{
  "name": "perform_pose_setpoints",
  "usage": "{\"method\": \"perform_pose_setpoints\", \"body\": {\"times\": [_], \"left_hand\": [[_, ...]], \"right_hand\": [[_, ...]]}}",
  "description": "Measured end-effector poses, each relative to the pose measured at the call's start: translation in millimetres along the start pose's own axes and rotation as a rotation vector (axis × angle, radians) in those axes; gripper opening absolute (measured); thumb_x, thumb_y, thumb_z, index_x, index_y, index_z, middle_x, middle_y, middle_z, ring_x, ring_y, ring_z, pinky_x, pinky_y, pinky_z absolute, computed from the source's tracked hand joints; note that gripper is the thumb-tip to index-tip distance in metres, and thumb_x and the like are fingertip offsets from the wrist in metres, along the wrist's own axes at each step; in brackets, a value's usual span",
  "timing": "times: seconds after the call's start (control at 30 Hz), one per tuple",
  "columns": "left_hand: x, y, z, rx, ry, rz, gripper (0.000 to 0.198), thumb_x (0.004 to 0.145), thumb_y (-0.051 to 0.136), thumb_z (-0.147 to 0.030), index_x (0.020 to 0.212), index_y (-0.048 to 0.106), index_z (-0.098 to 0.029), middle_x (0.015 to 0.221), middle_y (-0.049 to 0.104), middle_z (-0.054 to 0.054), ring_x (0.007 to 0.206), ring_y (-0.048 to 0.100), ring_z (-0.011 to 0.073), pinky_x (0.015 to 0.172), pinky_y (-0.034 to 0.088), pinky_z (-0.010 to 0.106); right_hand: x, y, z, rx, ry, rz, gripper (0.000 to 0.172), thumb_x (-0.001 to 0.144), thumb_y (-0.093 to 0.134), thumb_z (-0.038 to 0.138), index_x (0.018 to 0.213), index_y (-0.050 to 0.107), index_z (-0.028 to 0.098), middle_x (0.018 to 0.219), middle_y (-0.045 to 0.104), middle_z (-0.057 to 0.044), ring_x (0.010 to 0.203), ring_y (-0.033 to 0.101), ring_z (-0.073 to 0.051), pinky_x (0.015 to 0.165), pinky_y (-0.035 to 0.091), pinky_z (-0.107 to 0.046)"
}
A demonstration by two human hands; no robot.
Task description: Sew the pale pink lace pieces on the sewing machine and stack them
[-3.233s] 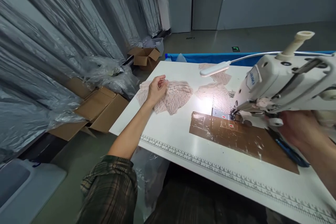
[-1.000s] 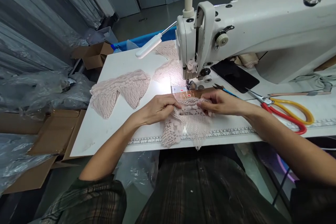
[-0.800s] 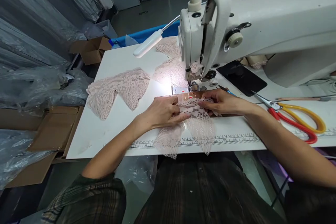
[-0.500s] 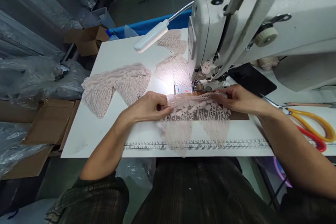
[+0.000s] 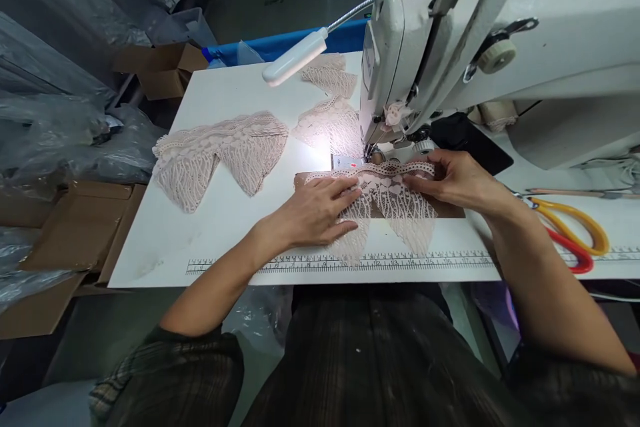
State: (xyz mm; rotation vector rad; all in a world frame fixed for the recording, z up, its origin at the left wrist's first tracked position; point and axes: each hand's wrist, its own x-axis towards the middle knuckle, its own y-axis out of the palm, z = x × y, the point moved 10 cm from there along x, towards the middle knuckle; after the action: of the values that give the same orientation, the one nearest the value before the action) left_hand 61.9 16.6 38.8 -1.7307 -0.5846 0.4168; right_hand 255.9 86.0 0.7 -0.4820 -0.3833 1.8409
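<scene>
A pale pink lace piece (image 5: 380,190) with two pointed parts lies over a brown strip (image 5: 453,209), just in front of the sewing machine's needle area. My left hand (image 5: 320,210) rests flat on the lace's left part, fingers spread. At the lace's right end, my right hand (image 5: 445,180) pinches the upper edge between thumb and fingers. The white sewing machine (image 5: 395,47) stands behind the lace, its foot close to the lace's top edge.
More lace lies at the left (image 5: 220,153) and beside the machine (image 5: 333,123). Scissors with yellow and red handles (image 5: 575,213) lie right of my right forearm. A lamp (image 5: 295,57) hangs over the table (image 5: 150,233); a printed ruler (image 5: 300,267) runs along the front edge.
My left hand has opened from its pinch and now lies flat on the lace. The lace is spread flatter, with its top edge straighter. My right hand still pinches the right end.
</scene>
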Motion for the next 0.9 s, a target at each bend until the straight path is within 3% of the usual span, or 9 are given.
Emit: {"method": "perform_pose_setpoints", "body": {"times": [0.13, 0.23, 0.33, 0.4, 0.47, 0.57, 0.67, 0.73, 0.9], "left_hand": [[-6, -16.9, 7, -0.156, -0.023, -0.059, 0.052, 0.100, 0.058, -0.051, 0.139, 0.055, -0.016, 0.146, 0.057, 0.019, 0.135, 0.055, 0.0339, 0.107, 0.048, 0.056], [-8, -30.9, 24, -0.375, -0.181, -0.181, 0.052, 0.101, 0.050, -0.060, 0.117, 0.065, -0.013, 0.118, 0.071, 0.016, 0.106, 0.069, 0.0259, 0.090, 0.058, 0.043], [-10, -14.7, 41, -0.797, -0.380, -0.142, 0.063, 0.097, 0.044, -0.072, 0.103, 0.063, -0.013, 0.096, 0.071, 0.012, 0.081, 0.071, 0.0189, 0.071, 0.059, 0.033], [-9, 1.1, 43, -1.067, -0.446, -0.085, 0.071, 0.091, 0.044, -0.081, 0.105, 0.058, -0.013, 0.095, 0.069, 0.011, 0.078, 0.071, 0.0190, 0.067, 0.060, 0.032], [-8, 8.7, 44, -1.170, -0.472, -0.070, 0.073, 0.087, 0.048, -0.084, 0.106, 0.057, -0.014, 0.096, 0.068, 0.011, 0.080, 0.070, 0.0190, 0.067, 0.060, 0.031], [-13, 8.3, 55, -1.028, -0.536, -0.117, 0.060, 0.085, 0.065, -0.071, 0.108, 0.058, -0.015, 0.096, 0.067, 0.009, 0.082, 0.066, 0.0169, 0.066, 0.055, 0.027], [-17, 4.8, 59, -0.876, -0.557, -0.136, 0.041, 0.086, 0.072, -0.047, 0.108, 0.059, -0.015, 0.093, 0.068, 0.007, 0.081, 0.066, 0.0168, 0.064, 0.052, 0.026], [-17, 3.7, 57, -0.832, -0.541, -0.128, 0.032, 0.089, 0.068, -0.038, 0.107, 0.059, -0.014, 0.091, 0.069, 0.007, 0.080, 0.066, 0.0170, 0.064, 0.051, 0.027], [-18, -3.3, 58, -0.758, -0.550, -0.155, 0.044, 0.087, 0.072, -0.037, 0.121, 0.057, -0.014, 0.082, 0.067, 0.001, 0.072, 0.066, 0.0152, 0.061, 0.049, 0.025]], "right_hand": [[-5, 9, 13, 0.247, 0.053, -0.008, 0.039, 0.072, 0.084, 0.050, 0.092, 0.070, 0.020, 0.068, 0.060, 0.002, 0.055, 0.049, -0.009, 0.047, 0.038, -0.026], [-6, 32, 23, 0.479, 0.159, 0.065, 0.041, 0.065, 0.091, 0.044, 0.085, 0.065, 0.019, 0.059, 0.052, 0.006, 0.047, 0.041, -0.005, 0.039, 0.028, -0.021], [-6, 62, 38, 0.711, 0.257, 0.158, 0.041, 0.062, 0.094, 0.036, 0.083, 0.063, 0.017, 0.060, 0.053, 0.006, 0.050, 0.044, -0.003, 0.039, 0.030, -0.017], [-6, 80, 53, 0.845, 0.251, 0.200, 0.038, 0.066, 0.092, 0.034, 0.082, 0.062, 0.017, 0.065, 0.056, 0.004, 0.056, 0.051, -0.004, 0.045, 0.040, -0.015], [-5, 93, 68, 0.875, 0.208, 0.263, 0.034, 0.073, 0.087, 0.038, 0.087, 0.064, 0.017, 0.076, 0.065, -0.001, 0.068, 0.061, -0.008, 0.059, 0.053, -0.019], [-2, 90, 68, 0.561, 0.155, 0.252, 0.035, 0.084, 0.076, 0.046, 0.102, 0.066, 0.017, 0.089, 0.071, -0.008, 0.080, 0.068, -0.017, 0.069, 0.059, -0.029], [3, 46, 59, -0.033, 0.018, -0.015, 0.032, 0.088, 0.068, 0.044, 0.107, 0.069, 0.017, 0.083, 0.070, -0.007, 0.075, 0.066, -0.019, 0.070, 0.056, -0.035], [0, 32, 61, -0.294, -0.102, -0.103, 0.031, 0.093, 0.060, 0.041, 0.110, 0.071, 0.017, 0.085, 0.071, -0.008, 0.073, 0.064, -0.020, 0.074, 0.055, -0.039], [-21, 60, 74, -0.572, -0.523, -0.036, 0.040, 0.100, 0.046, 0.037, 0.131, 0.068, 0.024, 0.116, 0.066, -0.013, 0.107, 0.061, -0.027, 0.094, 0.052, -0.045]]}}
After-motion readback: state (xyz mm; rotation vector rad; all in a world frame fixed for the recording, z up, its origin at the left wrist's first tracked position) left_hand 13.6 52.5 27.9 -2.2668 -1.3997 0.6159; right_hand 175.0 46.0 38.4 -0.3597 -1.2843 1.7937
